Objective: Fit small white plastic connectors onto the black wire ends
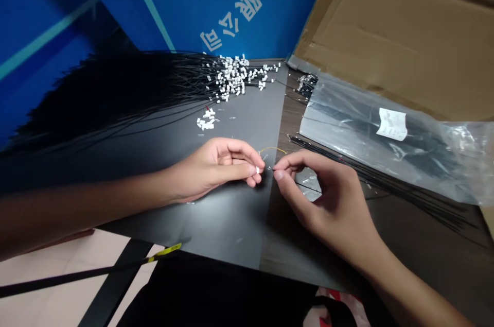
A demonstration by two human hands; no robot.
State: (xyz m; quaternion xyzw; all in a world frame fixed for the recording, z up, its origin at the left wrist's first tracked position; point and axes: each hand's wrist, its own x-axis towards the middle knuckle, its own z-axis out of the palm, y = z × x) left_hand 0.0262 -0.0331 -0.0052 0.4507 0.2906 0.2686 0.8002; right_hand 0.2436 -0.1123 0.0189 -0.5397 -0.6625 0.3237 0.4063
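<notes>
My left hand pinches a small white plastic connector between thumb and fingertips. My right hand meets it from the other side, its thumb and forefinger closed on a very thin wire that arcs in a gold colour above the fingertips. Both hands rest over a black mat. Farther off lies a bundle of thin black wires ending in many white connectors. A smaller cluster of white connectors sits nearer my hands.
A clear plastic bag of black wires with a white label lies to the right, over a dark wood table. Loose black wires run beside my right hand. Cardboard and a blue printed board stand behind.
</notes>
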